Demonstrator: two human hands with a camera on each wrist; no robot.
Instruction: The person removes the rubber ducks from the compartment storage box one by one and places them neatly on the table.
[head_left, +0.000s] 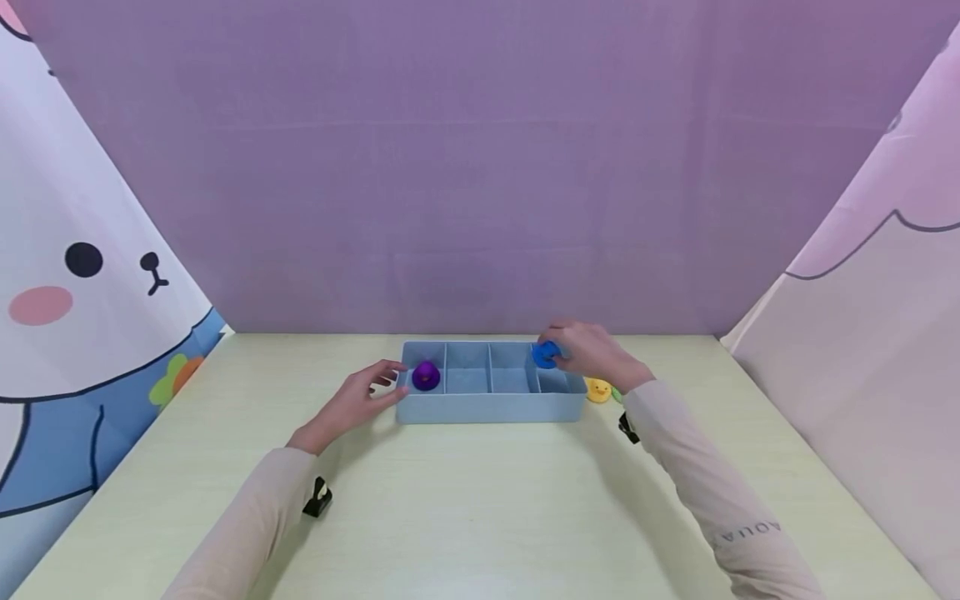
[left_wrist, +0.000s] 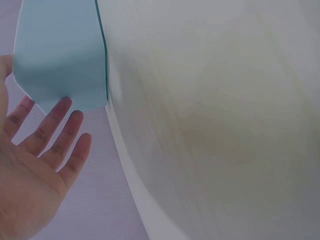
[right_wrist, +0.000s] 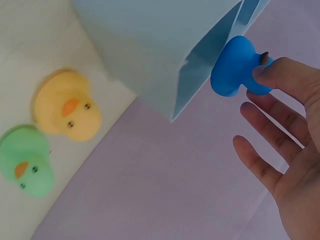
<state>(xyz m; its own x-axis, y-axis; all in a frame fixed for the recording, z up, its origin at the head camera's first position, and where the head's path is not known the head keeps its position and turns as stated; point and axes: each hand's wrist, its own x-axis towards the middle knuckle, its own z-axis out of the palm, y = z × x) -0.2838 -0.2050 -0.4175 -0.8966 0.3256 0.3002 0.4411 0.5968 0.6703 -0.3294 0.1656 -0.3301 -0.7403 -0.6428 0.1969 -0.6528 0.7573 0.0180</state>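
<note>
A light blue divided box (head_left: 487,408) stands on the table, a purple rubber duck (head_left: 426,376) in its leftmost compartment. My right hand (head_left: 596,350) pinches a blue rubber duck (right_wrist: 234,67) by its head between thumb and fingers, above the box's rightmost compartment. Its other fingers are spread loosely in the right wrist view. At the box's left end is my left hand (head_left: 360,398), fingers apart and slightly bent. In the left wrist view its fingertips (left_wrist: 63,102) lie at the box's end wall; whether they press on it I cannot tell.
Just right of the box, a yellow rubber duck (right_wrist: 67,105) and a green rubber duck (right_wrist: 27,160) rest on the table (head_left: 480,508), partly hidden by my right arm in the head view. A purple cloth backdrop (head_left: 480,167) rises behind the box.
</note>
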